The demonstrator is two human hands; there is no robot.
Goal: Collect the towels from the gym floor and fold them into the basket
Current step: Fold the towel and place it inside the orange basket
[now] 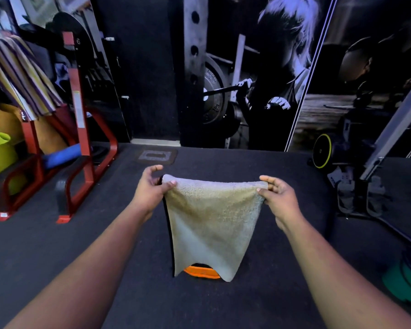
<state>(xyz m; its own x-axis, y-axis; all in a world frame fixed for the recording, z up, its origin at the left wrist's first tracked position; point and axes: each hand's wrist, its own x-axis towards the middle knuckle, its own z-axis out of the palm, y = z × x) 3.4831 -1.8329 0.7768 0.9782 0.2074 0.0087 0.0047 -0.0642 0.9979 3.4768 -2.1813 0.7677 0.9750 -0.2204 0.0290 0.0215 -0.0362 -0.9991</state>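
1. Towel [211, 222], pale grey-green, hangs spread in the air in front of the person, above the dark floor [57, 257].
2. Left hand [152, 186] pinches the towel's upper left corner between thumb and fingers; the forefinger is raised off the cloth.
3. Right hand [277, 193] pinches the upper right corner the same way, fingers curled on the hem.
4. The top edge sags a little between the two hands; the lower edge hangs in two points.
5. An orange rim [201, 273] shows just under the towel's lower edge; most of it is hidden by the cloth.
6. A red rack [77, 110] stands on the left, with striped cloth [22, 74] draped on it.
7. Green discs [403, 283] lie at the lower right.
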